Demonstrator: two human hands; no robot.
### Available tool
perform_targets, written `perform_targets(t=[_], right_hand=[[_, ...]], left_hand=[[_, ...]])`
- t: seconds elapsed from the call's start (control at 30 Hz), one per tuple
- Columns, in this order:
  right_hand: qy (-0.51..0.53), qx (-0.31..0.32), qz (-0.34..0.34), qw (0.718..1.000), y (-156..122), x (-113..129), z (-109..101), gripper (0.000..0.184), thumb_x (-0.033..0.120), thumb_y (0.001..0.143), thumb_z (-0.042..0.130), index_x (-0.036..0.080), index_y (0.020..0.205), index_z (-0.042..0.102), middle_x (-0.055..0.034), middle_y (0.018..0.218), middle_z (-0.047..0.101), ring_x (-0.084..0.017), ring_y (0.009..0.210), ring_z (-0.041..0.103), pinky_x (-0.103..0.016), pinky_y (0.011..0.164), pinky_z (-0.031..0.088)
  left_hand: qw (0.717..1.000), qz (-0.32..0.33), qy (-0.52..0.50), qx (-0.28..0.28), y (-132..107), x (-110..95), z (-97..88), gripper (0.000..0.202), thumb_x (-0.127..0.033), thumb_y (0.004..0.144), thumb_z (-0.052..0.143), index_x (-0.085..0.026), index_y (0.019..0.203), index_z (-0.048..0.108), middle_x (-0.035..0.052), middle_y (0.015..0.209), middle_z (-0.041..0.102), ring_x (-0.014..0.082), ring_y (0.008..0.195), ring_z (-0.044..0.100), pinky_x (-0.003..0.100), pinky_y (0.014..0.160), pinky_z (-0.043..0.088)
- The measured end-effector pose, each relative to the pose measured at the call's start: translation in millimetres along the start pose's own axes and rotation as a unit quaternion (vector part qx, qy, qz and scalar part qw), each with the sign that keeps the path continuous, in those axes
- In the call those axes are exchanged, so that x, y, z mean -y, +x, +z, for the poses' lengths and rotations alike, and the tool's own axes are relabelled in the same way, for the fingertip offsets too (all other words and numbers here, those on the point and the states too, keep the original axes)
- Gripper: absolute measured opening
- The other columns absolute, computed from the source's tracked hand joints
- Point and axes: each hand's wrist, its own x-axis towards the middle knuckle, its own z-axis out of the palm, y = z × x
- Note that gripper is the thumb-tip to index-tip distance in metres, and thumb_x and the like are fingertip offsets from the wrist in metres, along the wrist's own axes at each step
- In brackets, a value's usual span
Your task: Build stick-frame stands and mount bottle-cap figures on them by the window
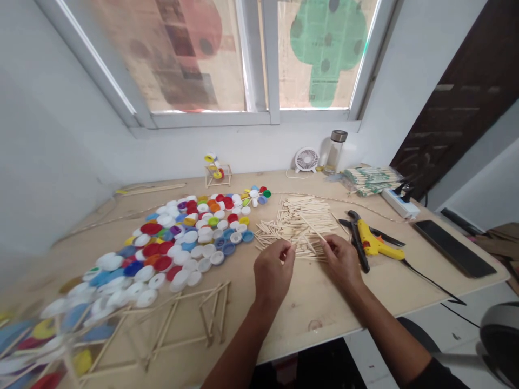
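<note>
My left hand (274,273) is closed in a pinch at the near edge of a pile of thin wooden sticks (306,208). A short stick seems to come out of its fingertips, though it blends with the pile behind. Between the thumb and fingers of my right hand (343,262) is a longer wooden stick (311,226), slanting up and to the left over the pile. Just right of that hand lies a yellow and black glue gun (373,241) with a black-handled tool (359,243) beside it.
Many coloured bottle caps (190,236) cover the table's left half. Stick frames (174,319) stand at the front left. Along the back are a small cap-and-stick model (218,172), a white fan (306,160) and a glass bottle (335,151). A phone (454,247) and power strip (400,204) lie right.
</note>
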Motion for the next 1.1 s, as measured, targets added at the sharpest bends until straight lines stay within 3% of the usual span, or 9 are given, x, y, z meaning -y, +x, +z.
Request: perform_targets(t=[0.1, 0.3, 0.63, 0.9, 1.1], right_hand=[[-0.018, 0.007, -0.011, 1.000, 0, 1, 0, 0.027, 0.037, 0.086, 0.049, 0.019, 0.081, 0.067, -0.0066, 0.080, 0.071, -0.021, 0.075, 0.062, -0.030, 0.068, 0.046], [-0.049, -0.001, -0.014, 0.999, 1, 1, -3, 0.029, 0.037, 0.086, 0.047, 0.019, 0.079, 0.068, -0.0071, 0.080, 0.071, -0.021, 0.074, 0.062, -0.032, 0.071, 0.044], [-0.081, -0.032, 0.000, 0.996, 1, -7, -6, 0.031, 0.037, 0.088, 0.045, 0.018, 0.083, 0.069, -0.0069, 0.081, 0.071, -0.021, 0.073, 0.062, -0.031, 0.069, 0.044], [-0.083, -0.084, -0.066, 0.991, 4, -12, -4, 0.026, 0.032, 0.086, 0.048, 0.018, 0.101, 0.064, -0.0104, 0.098, 0.066, -0.026, 0.094, 0.057, -0.042, 0.086, 0.043], [-0.066, -0.101, -0.152, 0.981, -1, 2, -10, 0.031, 0.027, 0.088, 0.047, 0.018, 0.116, 0.057, -0.0126, 0.115, 0.059, -0.026, 0.110, 0.052, -0.044, 0.095, 0.039]], left_hand=[[0.997, -0.041, -0.065, 0.025, 5, 9, 2.5, 0.020, -0.033, 0.077, 0.052, -0.020, 0.063, 0.059, -0.0028, 0.054, 0.057, 0.0106, 0.051, 0.050, 0.022, 0.053, 0.038], [0.980, -0.105, -0.165, 0.024, 7, 16, 6.0, 0.022, -0.038, 0.073, 0.055, -0.018, 0.065, 0.058, -0.0014, 0.055, 0.061, 0.0095, 0.046, 0.051, 0.020, 0.046, 0.040], [0.963, -0.135, -0.233, 0.014, 2, 9, 4.9, 0.022, -0.038, 0.073, 0.057, -0.017, 0.065, 0.056, -0.0010, 0.055, 0.061, 0.0079, 0.045, 0.050, 0.019, 0.044, 0.038], [0.959, -0.130, -0.250, 0.021, -9, 5, -2.7, 0.021, -0.037, 0.074, 0.057, -0.017, 0.067, 0.056, -0.0017, 0.057, 0.060, 0.0080, 0.048, 0.050, 0.020, 0.048, 0.040], [0.961, -0.124, -0.242, 0.051, -21, 10, -9.9, 0.018, -0.035, 0.074, 0.059, -0.018, 0.066, 0.058, -0.0021, 0.058, 0.060, 0.0085, 0.050, 0.050, 0.021, 0.051, 0.041]])
